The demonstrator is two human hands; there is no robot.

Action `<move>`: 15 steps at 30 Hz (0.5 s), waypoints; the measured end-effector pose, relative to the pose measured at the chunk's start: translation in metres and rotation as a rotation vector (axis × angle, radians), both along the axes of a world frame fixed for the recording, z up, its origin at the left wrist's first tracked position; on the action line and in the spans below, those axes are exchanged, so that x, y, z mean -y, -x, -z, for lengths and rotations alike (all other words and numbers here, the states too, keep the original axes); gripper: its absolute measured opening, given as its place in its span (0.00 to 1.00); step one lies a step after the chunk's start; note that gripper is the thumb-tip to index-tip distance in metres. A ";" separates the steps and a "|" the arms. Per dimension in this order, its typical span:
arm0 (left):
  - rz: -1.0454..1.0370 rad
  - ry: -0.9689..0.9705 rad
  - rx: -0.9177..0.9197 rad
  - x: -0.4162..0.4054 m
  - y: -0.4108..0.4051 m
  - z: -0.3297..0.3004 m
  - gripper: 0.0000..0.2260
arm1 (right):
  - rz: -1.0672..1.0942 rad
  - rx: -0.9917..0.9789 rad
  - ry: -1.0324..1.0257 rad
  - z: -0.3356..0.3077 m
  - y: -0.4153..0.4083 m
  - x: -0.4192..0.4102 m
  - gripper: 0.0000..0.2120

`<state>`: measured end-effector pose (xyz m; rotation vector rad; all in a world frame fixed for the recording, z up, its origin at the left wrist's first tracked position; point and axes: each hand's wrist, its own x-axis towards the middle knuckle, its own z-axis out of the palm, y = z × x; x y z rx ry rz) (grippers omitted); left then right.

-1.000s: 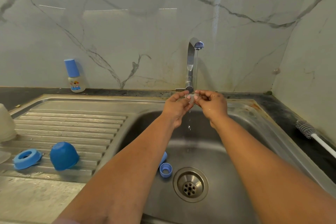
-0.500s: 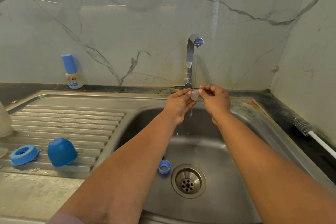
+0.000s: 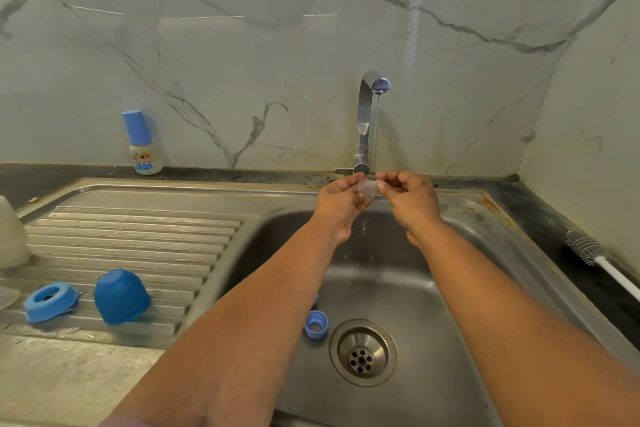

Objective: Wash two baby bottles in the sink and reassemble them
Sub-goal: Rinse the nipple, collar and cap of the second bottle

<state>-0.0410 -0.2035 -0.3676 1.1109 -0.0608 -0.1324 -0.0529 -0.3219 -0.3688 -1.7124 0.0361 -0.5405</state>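
While both hands, left [image 3: 341, 204] and right [image 3: 410, 199], pinch the clear teat [image 3: 367, 188] under the tap [image 3: 367, 121] stream above the sink [image 3: 485, 246], turn it slowly so water likely flushes every fold; grip lightly.

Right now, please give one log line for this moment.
step: rinsing | left hand, right hand: pinch clear teat | tap: running

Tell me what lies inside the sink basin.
In the sink basin: a small blue ring beside the drain. Another blue piece shows, mostly covered by the left forearm.
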 end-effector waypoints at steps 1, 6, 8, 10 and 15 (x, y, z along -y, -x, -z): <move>-0.007 -0.017 0.004 -0.001 0.000 0.000 0.12 | -0.033 -0.006 0.006 0.000 0.001 -0.001 0.07; -0.044 -0.069 0.022 -0.006 -0.002 0.002 0.12 | -0.167 -0.061 0.029 -0.002 0.007 0.000 0.10; -0.045 -0.113 0.044 -0.005 -0.002 0.003 0.15 | -0.142 -0.081 0.054 0.000 0.008 0.003 0.14; -0.048 -0.135 0.062 -0.002 -0.002 0.003 0.17 | -0.113 -0.087 0.050 0.001 0.008 0.006 0.15; -0.061 -0.107 0.071 0.002 -0.003 0.004 0.16 | -0.076 -0.114 -0.001 0.001 0.006 0.009 0.12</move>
